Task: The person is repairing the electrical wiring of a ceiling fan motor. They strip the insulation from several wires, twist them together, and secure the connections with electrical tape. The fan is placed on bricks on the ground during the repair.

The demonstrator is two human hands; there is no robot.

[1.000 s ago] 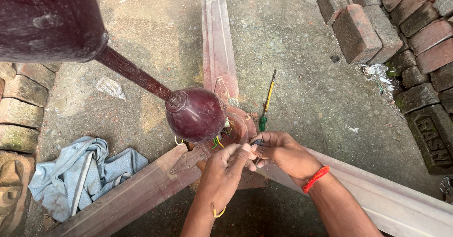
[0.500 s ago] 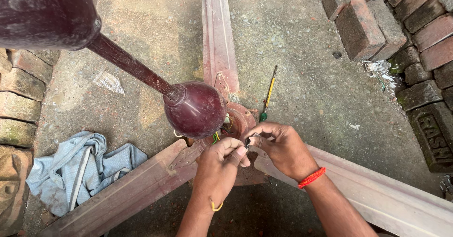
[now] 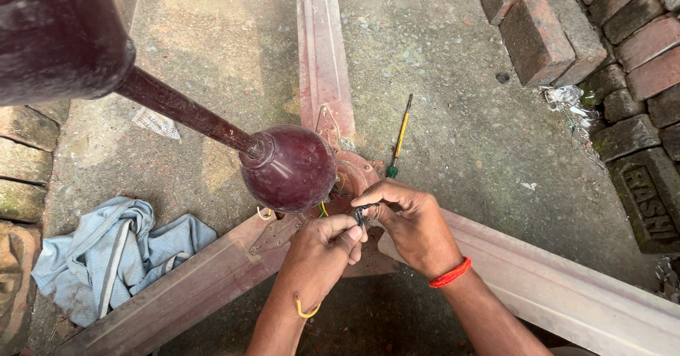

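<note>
Both hands meet over the hub of a dismantled ceiling fan. The left hand has its thumb and forefinger pinched shut on a short dark wire end, and the right hand pinches the same dark wire from the other side, fingers curled in close. The two hands touch at the fingertips. Whether the wire is one strand or two twisted together cannot be told. A red thread band circles the right wrist, and a thin yellow loop sits on the left.

Just beyond the fingers, yellow and green wires come out from under the glossy maroon bell-shaped metal canopy. The canopy sits on a dark maroon downrod, whose long axis runs from the hub up toward the top-left corner, ending near the camera in a second large maroon cup.

Three pale reddish-brown fan blades spread flat from the hub: one points straight away, one toward the lower left, one toward the lower right.

A slim screwdriver with a yellow shaft and green handle lies just beside the hub, pointing away. The surface is rough grey concrete ground, outdoors. A crumpled light blue cloth lies to the left, weathered red bricks are stacked at the right, and mossy bricks edge the left.
</note>
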